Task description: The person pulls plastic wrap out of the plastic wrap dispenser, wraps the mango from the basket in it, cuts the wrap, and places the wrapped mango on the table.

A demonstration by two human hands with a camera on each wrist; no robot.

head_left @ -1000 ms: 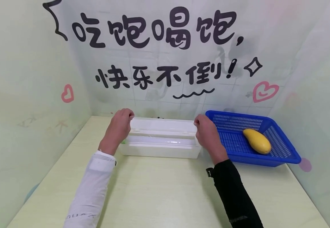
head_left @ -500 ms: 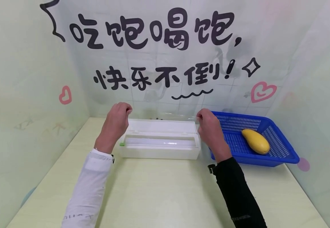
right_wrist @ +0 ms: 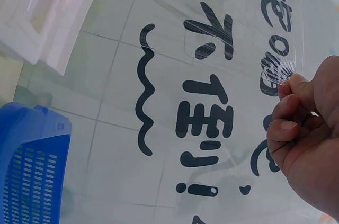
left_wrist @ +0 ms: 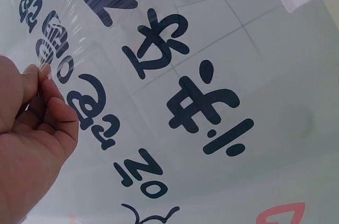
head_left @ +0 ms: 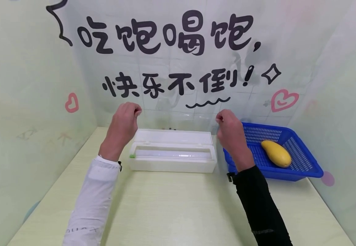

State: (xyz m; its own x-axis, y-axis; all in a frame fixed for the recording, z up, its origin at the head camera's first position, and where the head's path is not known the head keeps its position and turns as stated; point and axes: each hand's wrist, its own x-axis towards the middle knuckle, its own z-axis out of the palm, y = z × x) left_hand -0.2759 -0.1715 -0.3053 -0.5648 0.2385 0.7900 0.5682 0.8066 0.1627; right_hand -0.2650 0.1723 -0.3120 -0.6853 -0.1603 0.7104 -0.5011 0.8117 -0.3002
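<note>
In the head view my left hand and right hand are raised above a white cling film box, one over each end. Its lid stands up at the back, and a roll shows in the long opening. The left wrist view has my thumb and fingertips pinching a corner of clear cling film, which creases out from the grip. Likewise, in the right wrist view my right hand pinches the cling film between thumb and forefinger. Between the hands the film is almost invisible in the head view.
A blue plastic basket stands at the right of the table, with a yellow mango lying in it. Behind the box rises a wall with black lettering. A green tab sits at the box's left end.
Both hands have risen from the box, drawing the pinched film upward, and they are slightly farther apart. The box, basket and mango have stayed in place.
</note>
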